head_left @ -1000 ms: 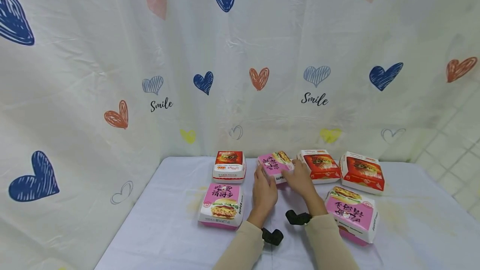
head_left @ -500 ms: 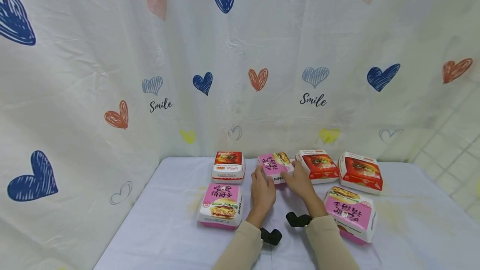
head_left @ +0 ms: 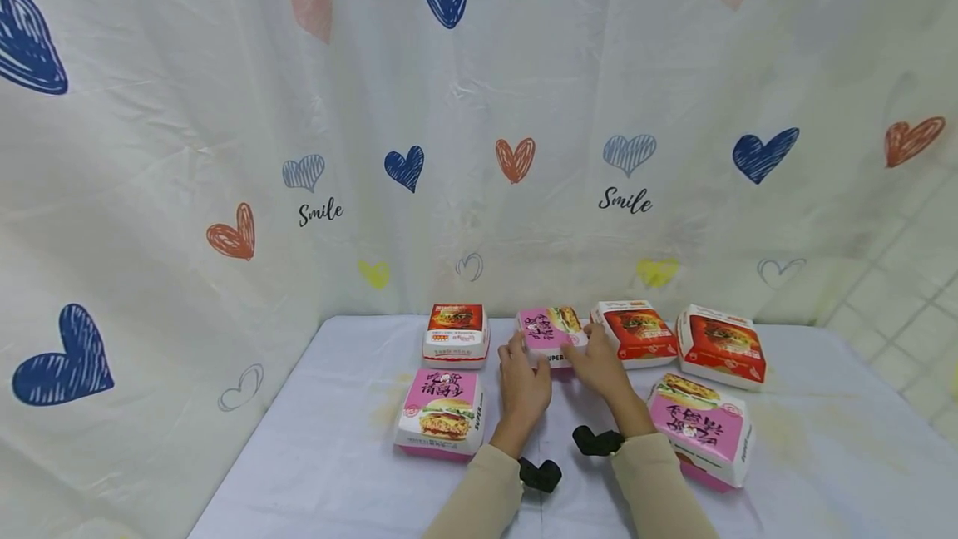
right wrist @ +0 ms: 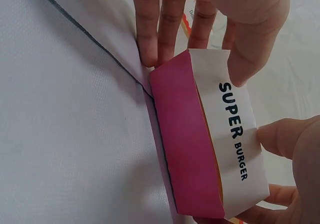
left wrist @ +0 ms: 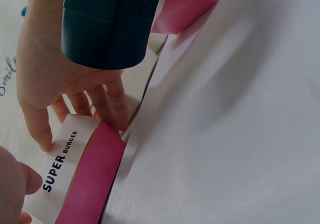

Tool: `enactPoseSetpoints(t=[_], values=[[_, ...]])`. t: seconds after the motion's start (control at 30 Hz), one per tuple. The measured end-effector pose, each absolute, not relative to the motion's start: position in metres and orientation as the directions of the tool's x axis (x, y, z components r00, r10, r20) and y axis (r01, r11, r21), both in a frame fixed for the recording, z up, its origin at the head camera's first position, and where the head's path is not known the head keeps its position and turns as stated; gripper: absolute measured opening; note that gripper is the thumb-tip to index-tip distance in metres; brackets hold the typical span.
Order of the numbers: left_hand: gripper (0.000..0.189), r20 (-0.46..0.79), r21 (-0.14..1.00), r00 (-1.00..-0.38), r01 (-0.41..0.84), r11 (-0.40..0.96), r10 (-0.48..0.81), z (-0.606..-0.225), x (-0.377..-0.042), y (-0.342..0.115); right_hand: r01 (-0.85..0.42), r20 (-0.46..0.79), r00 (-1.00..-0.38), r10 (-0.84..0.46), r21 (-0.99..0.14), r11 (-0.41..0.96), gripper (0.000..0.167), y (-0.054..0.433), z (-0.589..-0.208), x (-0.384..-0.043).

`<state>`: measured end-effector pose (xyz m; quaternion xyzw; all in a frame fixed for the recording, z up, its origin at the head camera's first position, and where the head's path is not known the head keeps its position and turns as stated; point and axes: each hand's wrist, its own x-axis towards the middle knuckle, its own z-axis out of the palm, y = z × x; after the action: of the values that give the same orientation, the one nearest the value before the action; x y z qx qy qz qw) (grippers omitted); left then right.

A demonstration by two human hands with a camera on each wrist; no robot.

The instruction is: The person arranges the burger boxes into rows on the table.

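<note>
Both hands hold a pink-and-white burger box (head_left: 540, 328) at the back middle of the table. My left hand (head_left: 524, 389) grips its left side, with the thumb at the front top edge and the fingers along the side. On the opposite side, my right hand (head_left: 603, 366) holds it the same way. The front panel, printed "SUPER BURGER" (right wrist: 234, 129), shows in both wrist views above the pink base (left wrist: 95, 169). The box sits low, its base close to the white cloth.
Left of the held box are a red burger box (head_left: 455, 335) and a pink one (head_left: 441, 412) in front of it. To the right stand two red boxes (head_left: 639, 331) (head_left: 723, 343) and a pink box (head_left: 699, 427) nearer the right forearm. A heart-printed curtain (head_left: 479, 215) hangs behind the table (head_left: 322, 456).
The held pink box has turned slightly, so its front now faces me more squarely. Both hands stay on its sides; the other boxes have not moved.
</note>
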<state>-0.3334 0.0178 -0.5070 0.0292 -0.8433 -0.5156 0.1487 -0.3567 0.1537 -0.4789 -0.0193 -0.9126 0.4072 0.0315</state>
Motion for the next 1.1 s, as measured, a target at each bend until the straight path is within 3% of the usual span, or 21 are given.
enactPoseSetpoints(t=[0.5, 1.1], values=[[0.056, 0.224, 0.894, -0.953, 0.117, 0.433, -0.206, -0.5065, -0.3347, 0.0176, -0.088, 0.153, -0.988, 0.031, -0.711, 0.697, 0.052, 0.1567, -0.4801, -0.3564], [0.065, 0.191, 0.906, -0.961, 0.096, 0.412, -0.197, -0.5097, -0.3357, 0.0192, -0.1, 0.17, -0.985, 0.028, -0.696, 0.712, 0.045, 0.1588, -0.4774, -0.3524]])
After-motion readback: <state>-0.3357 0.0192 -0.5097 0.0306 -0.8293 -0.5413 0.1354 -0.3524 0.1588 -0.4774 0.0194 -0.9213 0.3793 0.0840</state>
